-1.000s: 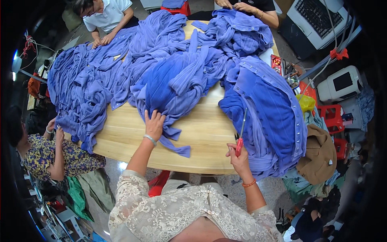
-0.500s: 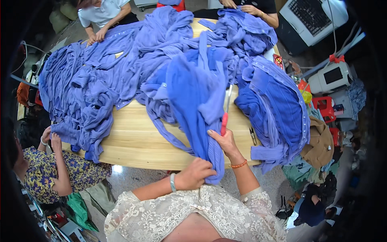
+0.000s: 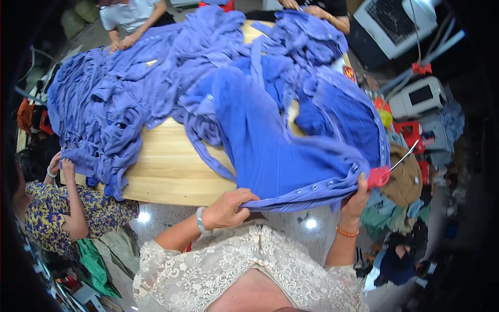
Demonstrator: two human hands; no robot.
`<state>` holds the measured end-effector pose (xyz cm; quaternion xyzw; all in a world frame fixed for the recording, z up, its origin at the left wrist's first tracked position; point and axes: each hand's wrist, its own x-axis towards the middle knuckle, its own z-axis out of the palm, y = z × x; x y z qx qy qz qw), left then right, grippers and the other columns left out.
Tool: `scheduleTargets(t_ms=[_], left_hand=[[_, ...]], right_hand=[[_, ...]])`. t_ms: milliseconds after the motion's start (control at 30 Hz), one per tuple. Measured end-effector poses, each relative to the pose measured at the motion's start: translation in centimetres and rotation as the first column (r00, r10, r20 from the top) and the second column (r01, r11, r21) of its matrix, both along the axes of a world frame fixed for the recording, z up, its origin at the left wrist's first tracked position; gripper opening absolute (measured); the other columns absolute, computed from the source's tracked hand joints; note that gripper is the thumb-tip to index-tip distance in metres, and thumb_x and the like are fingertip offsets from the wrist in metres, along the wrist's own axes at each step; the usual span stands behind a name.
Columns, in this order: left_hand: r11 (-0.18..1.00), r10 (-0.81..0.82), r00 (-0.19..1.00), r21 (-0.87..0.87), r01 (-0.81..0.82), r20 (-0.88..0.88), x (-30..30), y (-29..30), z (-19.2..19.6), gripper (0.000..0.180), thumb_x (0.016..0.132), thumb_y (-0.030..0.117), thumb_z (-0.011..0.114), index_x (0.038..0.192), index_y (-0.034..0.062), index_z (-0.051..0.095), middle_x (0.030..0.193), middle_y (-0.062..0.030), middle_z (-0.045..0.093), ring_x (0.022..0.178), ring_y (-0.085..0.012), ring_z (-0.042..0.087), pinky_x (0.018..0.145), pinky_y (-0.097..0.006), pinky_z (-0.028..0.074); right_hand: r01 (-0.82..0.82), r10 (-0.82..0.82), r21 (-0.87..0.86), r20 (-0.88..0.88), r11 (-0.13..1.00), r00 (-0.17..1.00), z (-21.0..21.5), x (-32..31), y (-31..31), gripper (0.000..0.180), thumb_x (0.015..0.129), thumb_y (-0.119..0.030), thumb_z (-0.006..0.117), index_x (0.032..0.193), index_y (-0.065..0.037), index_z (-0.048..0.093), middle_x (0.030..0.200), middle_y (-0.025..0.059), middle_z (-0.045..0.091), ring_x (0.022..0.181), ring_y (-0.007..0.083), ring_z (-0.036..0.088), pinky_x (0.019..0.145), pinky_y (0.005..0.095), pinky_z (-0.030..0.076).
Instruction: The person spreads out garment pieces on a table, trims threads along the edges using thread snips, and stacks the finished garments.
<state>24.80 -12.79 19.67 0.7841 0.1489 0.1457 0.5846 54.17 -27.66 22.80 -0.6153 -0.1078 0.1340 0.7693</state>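
Note:
A blue knit cardigan (image 3: 291, 166) is stretched out in front of me at the table's near edge. Its ribbed button band, set with several small round buttons, runs between my hands. My left hand (image 3: 228, 207) pinches one end of the band. My right hand (image 3: 357, 199) grips the other end and also holds a red-handled tool (image 3: 378, 177) with a thin metal shaft, which points up and to the right; its exact kind I cannot make out. The rest of the cardigan trails back across the table.
Heaps of similar blue garments (image 3: 104, 104) cover much of the wooden table (image 3: 171, 161). Another pile (image 3: 348, 114) lies at the right. One person (image 3: 60, 208) handles cloth at the left; two more work across the table. A brown garment (image 3: 403, 179) lies beyond the right edge.
My hands have spread apart, the right one moving right with the red-handled tool, and the bunched cardigan is now drawn open along its button band. The tool has tilted rightward.

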Motion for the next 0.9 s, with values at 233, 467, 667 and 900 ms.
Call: scheduleTargets(t_ms=[233, 467, 667, 900], left_hand=[[0.980, 0.176, 0.966, 0.053, -0.189, 0.191, 0.4, -0.9, 3.4, 0.031, 0.068, -0.008, 0.050, 0.092, -0.0008, 0.068, 0.080, -0.0121, 0.065, 0.074, -0.0258, 0.059, 0.069, -0.034, 0.046], [0.899, 0.418, 0.902, -0.195, -0.393, 0.106, 2.8, -3.3, -2.3, 0.024, 0.080, -0.008, 0.043, 0.093, -0.0029, 0.063, 0.080, -0.0056, 0.056, 0.072, -0.0126, 0.052, 0.066, -0.025, 0.043], [0.940, 0.339, 0.937, 0.013, -0.341, 0.081, 3.2, -4.6, -2.9, 0.023, 0.078, -0.008, 0.048, 0.095, -0.0029, 0.061, 0.077, -0.0103, 0.054, 0.062, -0.0187, 0.051, 0.056, -0.028, 0.040], [0.990, 0.121, 0.991, 0.072, -0.124, 0.050, 4.8, -7.6, -3.7, 0.025, 0.077, -0.008, 0.054, 0.099, 0.0021, 0.062, 0.080, -0.0116, 0.056, 0.066, -0.0240, 0.058, 0.058, -0.033, 0.046]], right_hand=[[-0.128, 0.149, -0.202, 0.093, 0.971, 0.984, 0.9, 2.5, -4.9, 0.009, 0.093, -0.018, 0.060, 0.090, -0.012, 0.054, 0.066, -0.0062, 0.053, 0.044, 0.0038, 0.043, 0.038, 0.0200, 0.029], [-0.386, 0.456, -0.547, -0.009, 0.743, 0.890, -9.7, 2.6, -3.8, 0.039, 0.090, -0.023, 0.068, 0.062, -0.012, 0.044, 0.051, -0.0033, 0.046, 0.042, 0.0057, 0.044, 0.040, 0.0248, 0.033], [-0.574, 0.620, -0.598, -0.158, 0.560, 0.769, -10.1, 1.4, -3.5, 0.028, 0.087, -0.026, 0.073, 0.075, -0.002, 0.066, 0.057, -0.0018, 0.054, 0.050, 0.0074, 0.050, 0.047, 0.0269, 0.039], [-0.933, 0.976, -0.310, -0.049, 0.185, 0.210, -4.9, -4.9, -2.0, 0.062, 0.081, -0.016, 0.075, 0.135, 0.000, 0.049, 0.130, 0.0120, 0.057, 0.121, 0.0184, 0.052, 0.103, 0.0336, 0.038]])
